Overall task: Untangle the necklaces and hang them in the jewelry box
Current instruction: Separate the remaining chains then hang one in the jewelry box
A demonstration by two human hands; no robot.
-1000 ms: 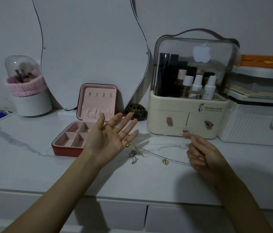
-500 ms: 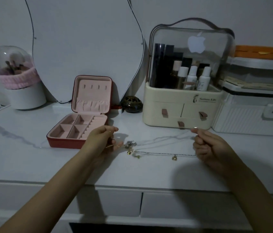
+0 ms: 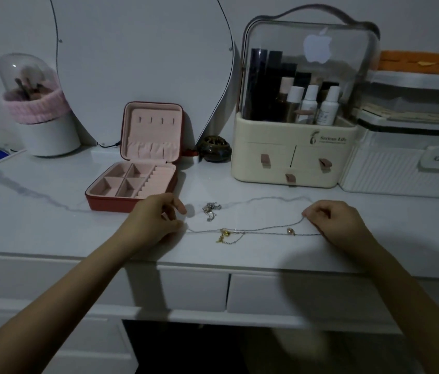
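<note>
A thin silver necklace chain (image 3: 264,228) stretches across the white tabletop between my two hands. My left hand (image 3: 156,220) pinches its left end and my right hand (image 3: 331,220) pinches its right end. A gold chain with a clasp (image 3: 226,236) and a small pendant (image 3: 290,231) lie along it. A small silver tangle (image 3: 211,209) sits just behind, apart from my hands. The red jewelry box (image 3: 142,168) stands open behind my left hand, with pink lining, hooks in its upright lid and bare compartments.
A cream cosmetics organiser (image 3: 294,155) with bottles stands behind my right hand. A white ribbed case (image 3: 402,174) is at the far right. A mirror (image 3: 142,63), a small dark pot (image 3: 214,148) and a brush holder (image 3: 43,114) line the back. The table edge (image 3: 213,263) runs just below the chains.
My left hand, open and raised a second ago, has dropped to the table and closed on the chain's end. My right hand has moved right and lower, pulling the chain out straight.
</note>
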